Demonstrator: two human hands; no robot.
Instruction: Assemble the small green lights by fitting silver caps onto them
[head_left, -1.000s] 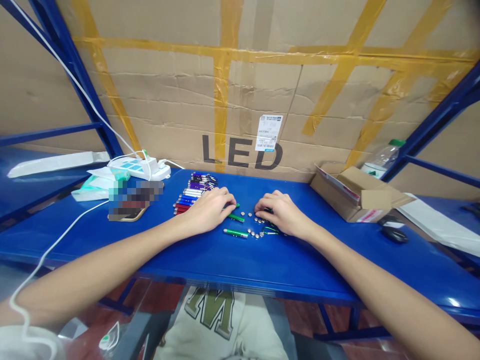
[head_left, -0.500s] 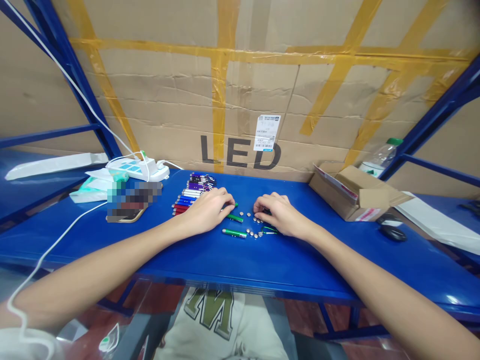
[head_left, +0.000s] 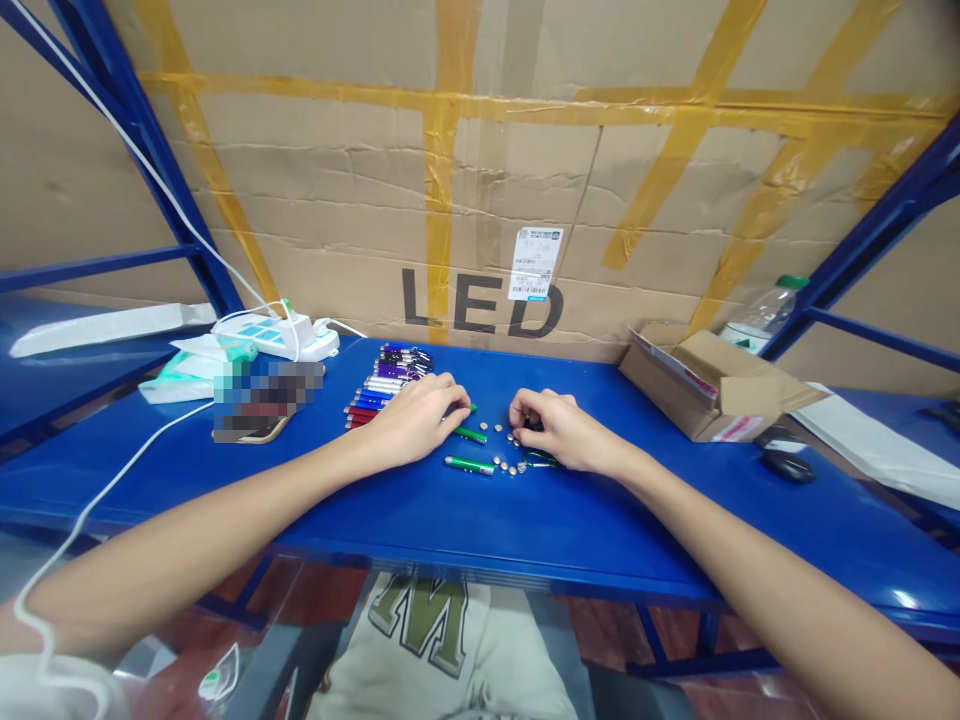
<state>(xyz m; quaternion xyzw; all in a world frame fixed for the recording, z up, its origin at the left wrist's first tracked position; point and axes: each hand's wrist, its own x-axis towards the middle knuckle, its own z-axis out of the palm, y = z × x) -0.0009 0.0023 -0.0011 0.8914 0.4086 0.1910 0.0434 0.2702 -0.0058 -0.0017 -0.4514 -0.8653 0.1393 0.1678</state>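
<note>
Cardboard sheeting [head_left: 337, 230], crossed with yellow tape and printed LED beside a white label [head_left: 534, 263], fills the back of the view. Below it runs a blue table [head_left: 465, 520], and both bare forearms reach onto it from the near edge. An open carton [head_left: 712, 395] sits at the right end of the table, with a clear bottle [head_left: 761, 315] behind it and a dark mouse [head_left: 787, 466] just in front. A white power strip [head_left: 277, 335] lies at the left rear, its cable trailing off the near edge. A row of small pen lights [head_left: 382, 385] in red, blue, white and purple lies side by side, just left of the left hand [head_left: 416, 420]. That hand rests palm down, its fingers loosely bent over the end of a green tube [head_left: 471, 434]; whether it grips the tube cannot be told. A second green tube [head_left: 469, 465] lies free nearer the table edge, between the two hands. The right hand [head_left: 562, 430] has its fingertips drawn narrow, pinching a small dark part [head_left: 531, 424]. Silver button cells [head_left: 506, 466] are scattered between the hands, just beside the right fingertips.
</note>
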